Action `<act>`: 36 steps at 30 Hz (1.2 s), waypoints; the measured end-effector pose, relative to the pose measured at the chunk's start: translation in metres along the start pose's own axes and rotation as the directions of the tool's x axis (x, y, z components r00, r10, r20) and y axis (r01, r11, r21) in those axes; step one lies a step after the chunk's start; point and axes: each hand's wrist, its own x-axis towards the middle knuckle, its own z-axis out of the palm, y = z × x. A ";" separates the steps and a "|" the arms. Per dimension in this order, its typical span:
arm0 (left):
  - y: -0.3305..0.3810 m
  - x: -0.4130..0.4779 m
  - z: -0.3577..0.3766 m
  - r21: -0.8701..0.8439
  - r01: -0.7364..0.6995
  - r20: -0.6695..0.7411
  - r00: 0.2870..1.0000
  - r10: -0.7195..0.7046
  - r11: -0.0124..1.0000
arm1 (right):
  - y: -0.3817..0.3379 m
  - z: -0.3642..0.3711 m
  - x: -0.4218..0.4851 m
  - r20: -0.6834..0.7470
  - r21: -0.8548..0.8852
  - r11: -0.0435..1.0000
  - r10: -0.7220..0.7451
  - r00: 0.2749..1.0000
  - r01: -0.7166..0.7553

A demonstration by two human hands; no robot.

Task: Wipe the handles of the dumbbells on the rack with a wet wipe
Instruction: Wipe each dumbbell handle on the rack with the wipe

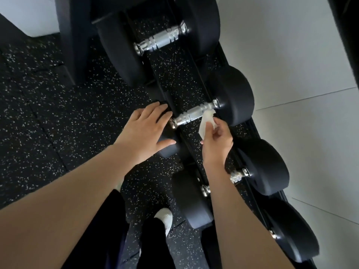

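here the right hand pinches the limp wet wipe against the stiff, slick chrome handle; left hand rests flat, fingers straight, on the heavy head

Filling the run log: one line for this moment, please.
left hand rests on dumbbell head | right hand pinches wet wipe at handle

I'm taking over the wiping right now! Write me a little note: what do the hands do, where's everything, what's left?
Left hand: rests flat, fingers straight, on the near end of the middle dumbbell.
Right hand: pinches the wet wipe, which touches the far end of that dumbbell's handle.
Done: cannot tell which handles are already clean.
Left: wipe along this handle, then check the other dumbbells on the rack.
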 end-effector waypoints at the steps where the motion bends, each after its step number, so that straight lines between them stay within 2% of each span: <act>1: -0.004 0.003 0.002 0.005 -0.015 0.005 1.000 0.015 1.000 | -0.004 0.006 0.004 -0.024 0.004 1.000 0.005 1.000 -0.005; 8: -0.020 0.010 0.014 -0.046 -0.081 -0.041 0.996 0.079 0.996 | -0.015 0.034 0.033 -0.225 0.090 0.994 0.078 0.971 -0.059; 13: -0.022 0.011 0.019 -0.068 -0.085 -0.072 0.994 0.080 0.994 | -0.008 0.042 0.039 -0.271 0.170 0.982 0.124 0.954 -0.080; 15: -0.022 0.011 0.022 -0.071 -0.086 -0.094 0.992 0.079 0.994 | -0.005 0.041 0.039 -0.236 0.176 0.984 0.080 0.968 -0.039; 18: -0.022 0.011 0.025 -0.086 -0.083 -0.123 0.990 0.072 0.993 | 0.002 0.039 0.034 -0.073 0.160 0.987 0.011 0.997 0.001; 22: -0.022 0.011 0.028 -0.077 -0.072 -0.133 0.989 0.062 0.994 | 0.011 0.044 0.017 0.095 0.143 0.988 -0.081 0.992 0.067; 26: -0.022 0.011 0.028 -0.087 -0.076 -0.145 0.987 0.063 0.993 | 0.015 0.051 0.004 0.194 0.159 0.985 -0.101 0.976 0.070; 29: -0.022 0.011 0.029 -0.087 -0.073 -0.148 0.987 0.059 0.994 | 0.018 0.054 -0.005 0.283 0.183 0.983 -0.065 0.957 0.012; 33: -0.022 0.011 0.029 -0.093 -0.069 -0.150 0.987 0.054 0.993 | 0.018 0.052 -0.009 0.305 0.240 0.968 -0.001 0.952 -0.076; 36: -0.022 0.010 0.029 -0.098 -0.069 -0.152 0.987 0.053 0.993 | 0.017 0.054 -0.017 0.206 0.263 0.962 0.011 0.978 -0.067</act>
